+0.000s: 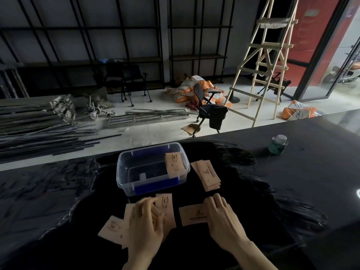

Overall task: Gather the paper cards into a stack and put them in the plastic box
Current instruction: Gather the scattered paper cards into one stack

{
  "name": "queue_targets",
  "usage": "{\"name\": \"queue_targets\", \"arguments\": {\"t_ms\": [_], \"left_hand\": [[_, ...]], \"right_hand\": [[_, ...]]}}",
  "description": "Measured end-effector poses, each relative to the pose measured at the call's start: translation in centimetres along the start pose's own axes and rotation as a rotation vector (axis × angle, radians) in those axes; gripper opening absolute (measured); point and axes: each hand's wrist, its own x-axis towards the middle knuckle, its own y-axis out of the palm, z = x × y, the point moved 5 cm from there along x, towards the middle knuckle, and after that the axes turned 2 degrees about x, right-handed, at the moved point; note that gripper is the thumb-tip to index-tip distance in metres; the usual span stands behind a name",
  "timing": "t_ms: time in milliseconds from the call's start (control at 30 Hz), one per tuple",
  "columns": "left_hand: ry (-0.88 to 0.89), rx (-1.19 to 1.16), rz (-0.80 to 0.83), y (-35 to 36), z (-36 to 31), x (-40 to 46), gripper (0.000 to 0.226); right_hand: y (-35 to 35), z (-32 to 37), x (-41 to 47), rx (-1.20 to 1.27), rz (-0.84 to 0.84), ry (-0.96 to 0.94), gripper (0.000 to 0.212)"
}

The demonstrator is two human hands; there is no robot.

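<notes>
Dim interior seen from my head camera. Daylight enters through the glass door (329, 55) at far right and brightens the pale floor (155, 131), while the shelving wall (97, 36) behind lies in shadow. My desk (302, 172) is nearly black, with a small glare spot at its right edge. My left hand (145, 221) is slightly motion-blurred. Wide-angle distortion bends the desk's far edge and tilts the ladder (266, 55).

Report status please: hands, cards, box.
Left hand on card pile, right hand on single card. Side stack still out. Plastic box open, one card inside.
</notes>
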Motion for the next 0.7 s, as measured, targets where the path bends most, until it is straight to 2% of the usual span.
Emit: {"name": "queue_targets", "arguments": {"t_ms": [133, 267, 333, 500, 600, 700], "left_hand": [[-0.3, 0.257, 0.008, -0.6, 1.3, -1.2, 0.067], [-0.456, 0.28, -0.076, -1.4, 2.5, -2.1, 0.07], [-0.444, 0.301, -0.045, -1.3, 2.9, -2.0, 0.08], [-0.392, 0.254, 0.129, -0.7, 1.7, -1.1, 0.129], [-0.36, 0.194, 0.251, -0.2, 1.5, -0.1, 0.128], [-0.226, 0.09, 0.309, 0.1, 1.3, 1.0, 0.109]], "right_hand": [[0.4, -0.2, 0.0, -0.022, -0.039, 0.046, 0.026], [0.7, 0.3, 0.1, -0.008, -0.053, 0.037, 0.029], [0.7, 0.4, 0.2, -0.001, -0.067, 0.033, 0.029], [0.8, 0.9, 0.5, -0.001, -0.061, -0.007, 0.029], [0.7, 0.9, 0.8, 0.012, -0.057, -0.035, 0.029], [0.6, 1.0, 0.9, 0.022, -0.045, -0.055, 0.03]]}}
